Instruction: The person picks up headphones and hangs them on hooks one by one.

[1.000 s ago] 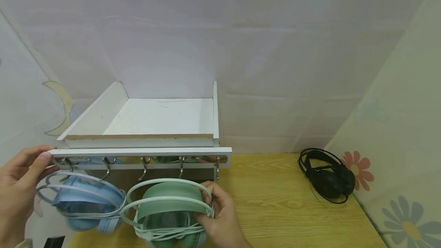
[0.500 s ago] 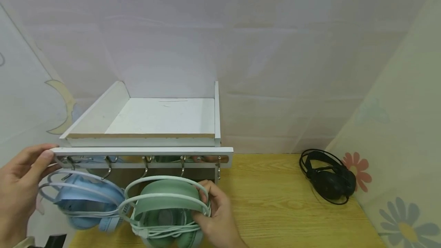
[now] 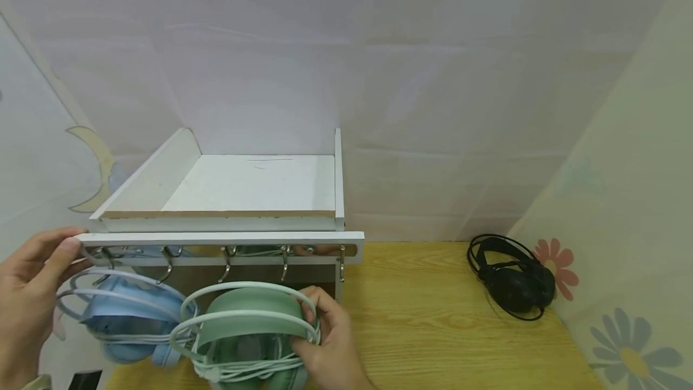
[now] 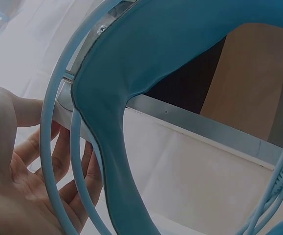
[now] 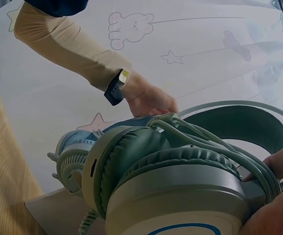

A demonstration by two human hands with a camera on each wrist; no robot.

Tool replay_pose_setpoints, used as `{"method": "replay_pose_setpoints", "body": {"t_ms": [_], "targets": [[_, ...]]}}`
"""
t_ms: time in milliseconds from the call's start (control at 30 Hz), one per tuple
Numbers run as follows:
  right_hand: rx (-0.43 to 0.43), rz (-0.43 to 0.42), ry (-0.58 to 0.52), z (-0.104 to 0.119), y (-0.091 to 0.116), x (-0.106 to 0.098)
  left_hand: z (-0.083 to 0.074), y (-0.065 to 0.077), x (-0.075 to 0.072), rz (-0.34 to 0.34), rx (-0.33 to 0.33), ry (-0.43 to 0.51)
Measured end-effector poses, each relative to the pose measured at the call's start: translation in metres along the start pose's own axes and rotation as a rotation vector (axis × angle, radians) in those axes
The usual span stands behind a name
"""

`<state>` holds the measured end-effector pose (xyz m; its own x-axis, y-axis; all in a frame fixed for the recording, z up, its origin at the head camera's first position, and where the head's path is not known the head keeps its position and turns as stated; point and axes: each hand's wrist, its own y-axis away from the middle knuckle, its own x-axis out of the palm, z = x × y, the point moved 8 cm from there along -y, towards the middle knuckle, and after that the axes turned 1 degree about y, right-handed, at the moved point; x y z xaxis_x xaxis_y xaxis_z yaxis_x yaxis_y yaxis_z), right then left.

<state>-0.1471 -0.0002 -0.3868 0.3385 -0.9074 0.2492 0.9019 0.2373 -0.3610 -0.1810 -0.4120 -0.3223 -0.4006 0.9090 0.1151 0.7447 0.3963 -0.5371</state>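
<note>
My left hand (image 3: pixel 35 294) pinches the left end of a white hook rail (image 3: pixel 222 238) between thumb and fingers. Blue headphones (image 3: pixel 135 303) hang from the rail's left side, close to that hand; in the left wrist view their headband (image 4: pixel 107 83) fills much of the picture. My right hand (image 3: pixel 332 342) grips green headphones (image 3: pixel 251 309) at the right side of the headband. Their cable is bundled around the front. They are in front of and below the middle hooks, overlapping the blue pair's right edge in the head view. The green ear cups (image 5: pixel 175 191) show large in the right wrist view.
Several metal hooks (image 3: pixel 225 266) line the rail, those at the right bare. Behind it stands a white open-topped shelf (image 3: pixel 254 182). Black headphones (image 3: pixel 517 281) lie far right on the wooden table (image 3: pixel 417 312), by the flower-printed side sheet (image 3: pixel 630 197).
The green headphones and my right hand have shifted left, closer to the blue pair. My left hand stays at the rail's end.
</note>
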Motion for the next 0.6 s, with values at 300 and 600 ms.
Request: {"method": "replay_pose_setpoints", "body": {"t_ms": [300,600], "targets": [[0.032,-0.038,0.012,-0.007,-0.002,0.005,-0.001,0.001,0.002,0.008,0.002,0.057],[-0.007,-0.05,0.035,-0.013,-0.005,0.007,-0.005,0.003,0.005,-0.042,-0.031,-0.092]]}}
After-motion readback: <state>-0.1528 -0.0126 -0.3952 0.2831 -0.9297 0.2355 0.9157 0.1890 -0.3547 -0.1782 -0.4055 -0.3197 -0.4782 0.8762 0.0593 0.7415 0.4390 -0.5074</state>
